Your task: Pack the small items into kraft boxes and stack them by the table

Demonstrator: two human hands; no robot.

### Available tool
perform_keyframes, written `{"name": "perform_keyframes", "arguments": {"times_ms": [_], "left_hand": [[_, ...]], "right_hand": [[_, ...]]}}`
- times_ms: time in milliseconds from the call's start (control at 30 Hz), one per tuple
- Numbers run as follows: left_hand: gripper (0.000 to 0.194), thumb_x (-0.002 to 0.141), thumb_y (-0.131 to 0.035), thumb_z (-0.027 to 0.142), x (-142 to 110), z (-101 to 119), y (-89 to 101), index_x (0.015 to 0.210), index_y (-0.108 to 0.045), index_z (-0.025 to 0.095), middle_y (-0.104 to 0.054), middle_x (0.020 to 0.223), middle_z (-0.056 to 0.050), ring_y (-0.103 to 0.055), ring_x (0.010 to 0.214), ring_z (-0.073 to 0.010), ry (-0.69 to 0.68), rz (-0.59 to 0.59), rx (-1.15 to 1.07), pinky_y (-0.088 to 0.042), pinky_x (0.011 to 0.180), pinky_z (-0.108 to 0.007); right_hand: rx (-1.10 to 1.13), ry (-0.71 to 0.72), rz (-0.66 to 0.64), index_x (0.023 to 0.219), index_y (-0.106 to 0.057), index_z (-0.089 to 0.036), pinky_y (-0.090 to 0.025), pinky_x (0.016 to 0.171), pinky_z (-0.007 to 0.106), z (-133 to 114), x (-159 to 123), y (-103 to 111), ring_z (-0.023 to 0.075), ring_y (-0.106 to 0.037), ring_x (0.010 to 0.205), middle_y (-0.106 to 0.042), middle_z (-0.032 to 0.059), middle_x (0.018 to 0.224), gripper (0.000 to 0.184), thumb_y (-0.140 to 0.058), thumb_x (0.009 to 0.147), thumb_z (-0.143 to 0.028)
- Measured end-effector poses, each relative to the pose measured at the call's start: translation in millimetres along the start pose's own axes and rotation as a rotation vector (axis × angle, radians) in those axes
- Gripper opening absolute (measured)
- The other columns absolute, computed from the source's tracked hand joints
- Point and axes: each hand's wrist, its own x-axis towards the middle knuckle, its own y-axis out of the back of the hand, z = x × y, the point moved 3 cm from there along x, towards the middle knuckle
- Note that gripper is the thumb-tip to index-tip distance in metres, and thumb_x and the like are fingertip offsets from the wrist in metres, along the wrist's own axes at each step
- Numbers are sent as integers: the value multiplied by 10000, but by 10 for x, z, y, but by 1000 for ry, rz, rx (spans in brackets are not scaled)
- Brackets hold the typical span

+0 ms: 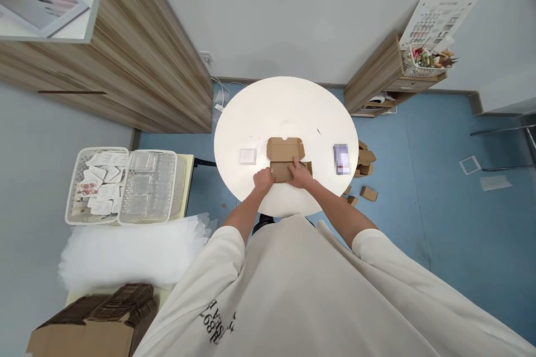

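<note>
A brown cardboard box lies on the round white table in front of me, its lid laid back away from me. My left hand is closed at the box's near left corner; its fingertips are partly hidden. My right hand rests on the near right part of the box, with a finger stretched toward the fold line. To the left of the box is a small clear plastic case. A purple and white packet, blurred in the picture, lies near the table's right edge.
Folded brown boxes lie on the floor to the right. At my left, white baskets hold clear cases and cards, beside white plastic bags and stacked flat cardboard. Wooden cabinets stand against the wall.
</note>
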Motion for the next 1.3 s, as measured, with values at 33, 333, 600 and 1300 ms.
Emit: {"name": "perform_keyframes", "arguments": {"times_ms": [33, 333, 600, 1300], "left_hand": [[223, 950, -444, 245, 2, -8, -5, 1040, -640, 188, -705, 1061, -141, -675, 1015, -304, -1, 3, 10, -473, 818, -380], [544, 974, -507, 414, -123, 97, -62, 1441, -390, 162, -631, 1228, -162, -608, 1116, -293, -203, 97, 72, -421, 911, -376], [1221, 727, -837, 447, -54, 86, -15, 1604, -20, 217, -560, 1324, -186, -495, 1252, -365, -273, 38, 232, -369, 972, -426], [1098, 709, -877, 345, 61, 68, -88, 1554, -196, 177, -563, 1305, -194, -489, 1245, -361, -333, 60, 297, -370, 968, -419]], "right_hand": [[-1, 2, -3, 1379, -467, -256, -534, 868, 466, 0, 1, 0, 354, -643, 1113, 98, 99, 1694, 649, -722, 820, -463], [-33, 16, 4, 1365, -469, -230, -543, 842, 447, 13, 4, -32, 334, -662, 1069, 96, 127, 1692, 647, -722, 826, -484], [-42, 25, 29, 1342, -490, -211, -541, 839, 453, 20, 12, -46, 331, -661, 1047, 55, 142, 1693, 594, -704, 847, -461], [237, -199, 290, 1550, -287, -270, -507, 833, 340, 699, -341, -293, 265, -604, 1129, -384, 133, 1536, 664, -512, 926, -236]]}}
